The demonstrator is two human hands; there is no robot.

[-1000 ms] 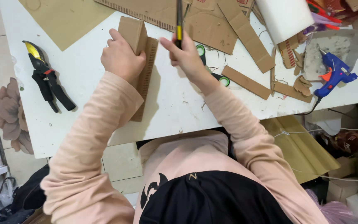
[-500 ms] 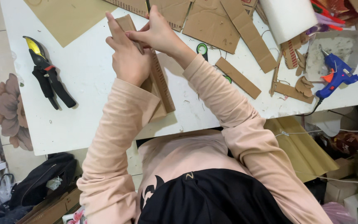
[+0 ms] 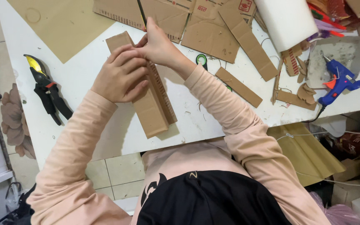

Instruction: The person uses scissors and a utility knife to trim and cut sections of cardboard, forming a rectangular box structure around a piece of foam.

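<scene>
White table (image 3: 105, 137): bare strip between black pruning shears (image 3: 46, 89) and the cardboard strip (image 3: 153, 104); a hand fits through. Bare patch right of the strip, toward the short cardboard piece (image 3: 238, 86). Far edge blocked by cardboard sheets (image 3: 180, 16). Right end crowded: paper roll (image 3: 286, 18), blue glue gun (image 3: 340, 81), scraps.
</scene>
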